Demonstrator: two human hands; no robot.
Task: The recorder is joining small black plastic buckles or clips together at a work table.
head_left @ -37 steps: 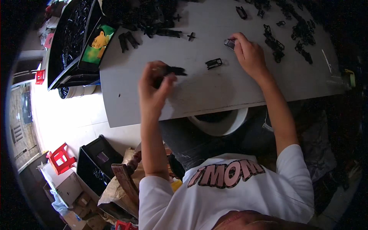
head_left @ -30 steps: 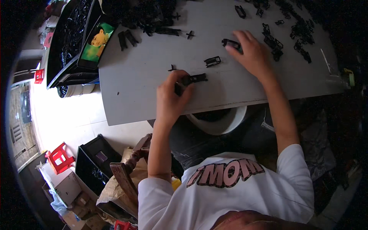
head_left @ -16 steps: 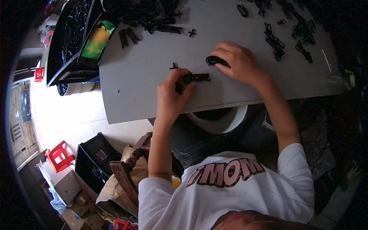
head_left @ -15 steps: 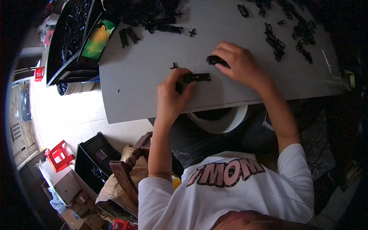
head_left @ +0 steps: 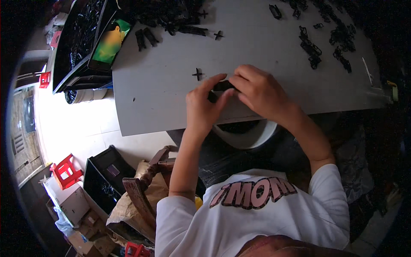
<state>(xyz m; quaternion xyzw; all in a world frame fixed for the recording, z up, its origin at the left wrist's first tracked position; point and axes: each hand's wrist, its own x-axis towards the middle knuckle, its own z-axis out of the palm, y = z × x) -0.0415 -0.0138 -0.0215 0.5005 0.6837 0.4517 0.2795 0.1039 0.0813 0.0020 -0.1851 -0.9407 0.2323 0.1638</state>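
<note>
Over the near part of the grey table, my left hand (head_left: 204, 103) is closed round a small black plastic part (head_left: 222, 85), thumb and index finger on its sides. My right hand (head_left: 260, 92) meets it at the part's right end, fingers bent and pinched together. Whatever sits between the right fingertips is mostly covered by them; some black shows there. Just left of the hands a small black cross-shaped piece (head_left: 197, 74) lies on the table (head_left: 154, 98). Another cross-shaped piece (head_left: 218, 35) lies farther back.
Loose black parts (head_left: 171, 21) pile up at the back, and linked black parts (head_left: 342, 38) lie at the far right. A black crate (head_left: 79, 47) with a phone (head_left: 109, 45) against it stands left. Below the table edge are a white bucket (head_left: 257, 137) and a wooden chair (head_left: 141, 192).
My right hand has come left and nearer with its black piece, joining the left hand at the part. The left hand has shifted slightly right.
</note>
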